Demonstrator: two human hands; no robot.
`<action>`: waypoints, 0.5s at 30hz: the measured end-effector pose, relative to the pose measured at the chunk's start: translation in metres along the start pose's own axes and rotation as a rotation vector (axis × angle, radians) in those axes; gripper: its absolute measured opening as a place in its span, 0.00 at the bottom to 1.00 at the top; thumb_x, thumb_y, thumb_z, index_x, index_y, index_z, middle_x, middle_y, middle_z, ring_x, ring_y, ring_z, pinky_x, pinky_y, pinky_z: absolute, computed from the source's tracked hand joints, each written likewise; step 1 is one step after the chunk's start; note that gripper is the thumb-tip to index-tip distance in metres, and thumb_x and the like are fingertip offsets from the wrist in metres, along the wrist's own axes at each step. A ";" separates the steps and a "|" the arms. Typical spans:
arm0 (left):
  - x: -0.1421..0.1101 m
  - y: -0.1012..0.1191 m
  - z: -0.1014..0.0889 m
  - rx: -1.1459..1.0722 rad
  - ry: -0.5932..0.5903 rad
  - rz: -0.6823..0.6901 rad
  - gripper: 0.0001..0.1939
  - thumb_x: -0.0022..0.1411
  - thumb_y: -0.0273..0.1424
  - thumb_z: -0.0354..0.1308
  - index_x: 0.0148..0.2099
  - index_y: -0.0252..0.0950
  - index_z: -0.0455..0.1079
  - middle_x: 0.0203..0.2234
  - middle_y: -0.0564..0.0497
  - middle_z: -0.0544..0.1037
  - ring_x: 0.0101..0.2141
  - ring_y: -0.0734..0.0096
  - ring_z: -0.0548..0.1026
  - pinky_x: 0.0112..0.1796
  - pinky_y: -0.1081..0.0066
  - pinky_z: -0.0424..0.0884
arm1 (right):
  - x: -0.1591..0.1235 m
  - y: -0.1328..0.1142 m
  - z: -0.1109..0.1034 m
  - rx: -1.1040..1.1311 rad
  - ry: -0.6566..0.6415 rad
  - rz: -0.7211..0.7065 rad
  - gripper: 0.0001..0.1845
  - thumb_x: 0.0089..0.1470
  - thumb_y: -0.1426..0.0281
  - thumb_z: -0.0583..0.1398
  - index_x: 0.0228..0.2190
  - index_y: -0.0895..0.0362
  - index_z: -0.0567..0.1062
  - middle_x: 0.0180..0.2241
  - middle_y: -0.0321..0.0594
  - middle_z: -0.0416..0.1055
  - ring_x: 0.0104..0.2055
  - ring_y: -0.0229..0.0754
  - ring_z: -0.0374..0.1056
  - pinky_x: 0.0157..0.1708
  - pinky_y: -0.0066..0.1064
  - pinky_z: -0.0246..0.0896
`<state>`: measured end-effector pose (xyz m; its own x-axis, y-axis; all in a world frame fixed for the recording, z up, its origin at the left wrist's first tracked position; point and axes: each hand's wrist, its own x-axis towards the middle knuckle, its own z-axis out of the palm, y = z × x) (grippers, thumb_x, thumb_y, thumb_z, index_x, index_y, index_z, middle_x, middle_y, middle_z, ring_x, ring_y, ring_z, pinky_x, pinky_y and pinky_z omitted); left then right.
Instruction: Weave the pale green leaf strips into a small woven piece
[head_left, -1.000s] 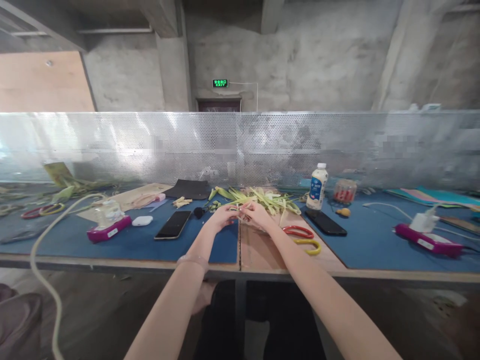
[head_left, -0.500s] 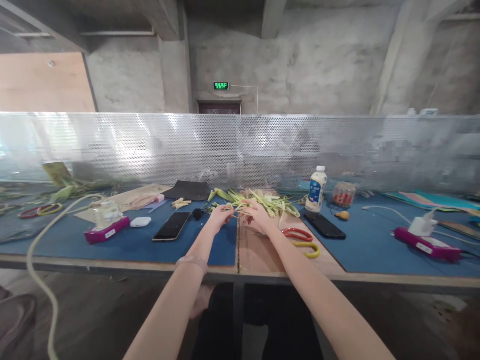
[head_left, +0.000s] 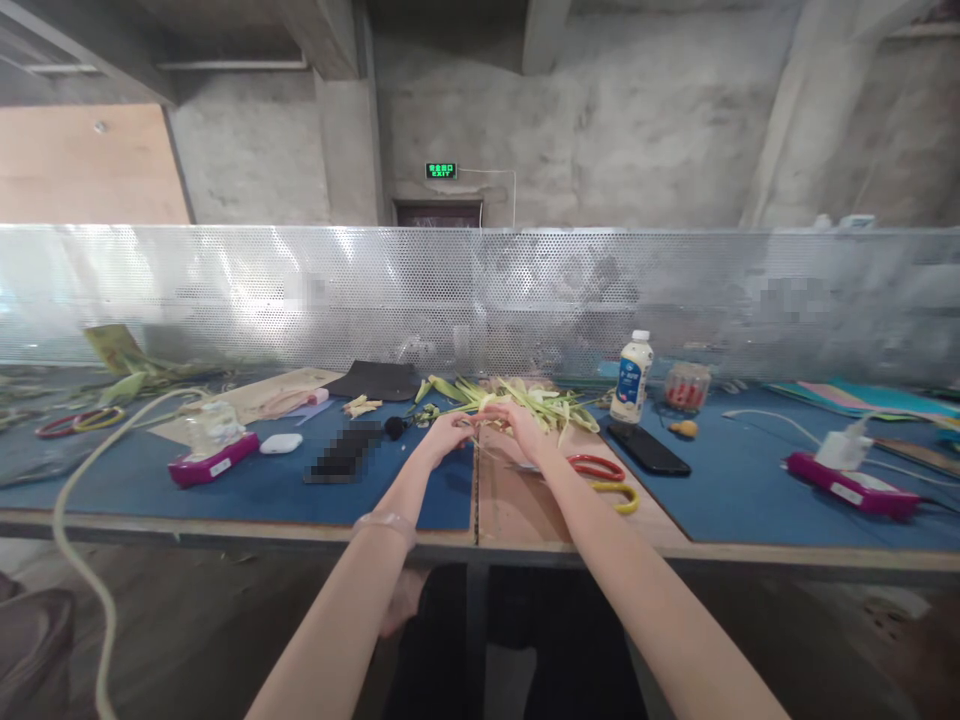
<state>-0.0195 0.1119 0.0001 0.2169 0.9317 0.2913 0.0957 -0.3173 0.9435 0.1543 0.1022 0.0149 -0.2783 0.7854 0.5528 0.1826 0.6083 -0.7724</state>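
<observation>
My left hand (head_left: pixel 447 436) and my right hand (head_left: pixel 519 428) meet above the middle of the table, their fingertips close together. Both are closed in a pinch on a thin pale green leaf strip, which looks like corn husk and is mostly hidden by the fingers. Just behind them a loose heap of pale green husk leaves (head_left: pixel 551 405) is spread over a brown board (head_left: pixel 514 505). Scissors with one red and one yellow handle loop (head_left: pixel 616 497) lie beside my right forearm, their blades partly hidden beneath it.
Left of my hands lie a dark, blurred-out phone (head_left: pixel 343 455), a white earphone case (head_left: pixel 281 444) and a purple power strip (head_left: pixel 214 462). On the right are a milk-coloured bottle (head_left: pixel 631 380), a black phone (head_left: pixel 649 450), a jar (head_left: pixel 686 388) and another power strip (head_left: pixel 851 490). A perforated metal screen (head_left: pixel 390 290) stands behind.
My hands have come closer together, with the fingertips now meeting. My right hand has shifted slightly and its wrist is more arched. The things on the table stay where they were.
</observation>
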 end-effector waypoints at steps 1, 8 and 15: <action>0.000 0.000 0.000 0.001 -0.003 0.005 0.08 0.43 0.29 0.62 0.30 0.34 0.70 0.17 0.56 0.68 0.18 0.80 0.62 0.22 0.77 0.60 | 0.001 0.002 0.000 0.043 -0.011 0.015 0.22 0.55 0.60 0.45 0.39 0.57 0.72 0.38 0.42 0.75 0.44 0.46 0.66 0.41 0.39 0.57; -0.002 0.004 0.001 -0.032 -0.001 -0.024 0.09 0.43 0.29 0.61 0.31 0.34 0.70 0.18 0.57 0.68 0.18 0.80 0.63 0.22 0.76 0.59 | 0.002 0.002 0.002 0.061 -0.041 0.031 0.21 0.56 0.62 0.46 0.42 0.54 0.72 0.40 0.42 0.74 0.47 0.46 0.65 0.45 0.44 0.56; -0.006 0.010 0.002 -0.105 -0.006 -0.042 0.08 0.43 0.29 0.62 0.30 0.34 0.70 0.18 0.55 0.69 0.19 0.79 0.63 0.23 0.76 0.59 | -0.002 -0.021 0.005 -0.024 0.003 -0.033 0.18 0.56 0.66 0.48 0.30 0.52 0.78 0.45 0.38 0.70 0.51 0.45 0.62 0.53 0.40 0.54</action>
<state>-0.0184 0.1031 0.0074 0.2207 0.9427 0.2502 0.0024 -0.2570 0.9664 0.1468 0.0873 0.0284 -0.2813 0.7655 0.5787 0.1962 0.6362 -0.7461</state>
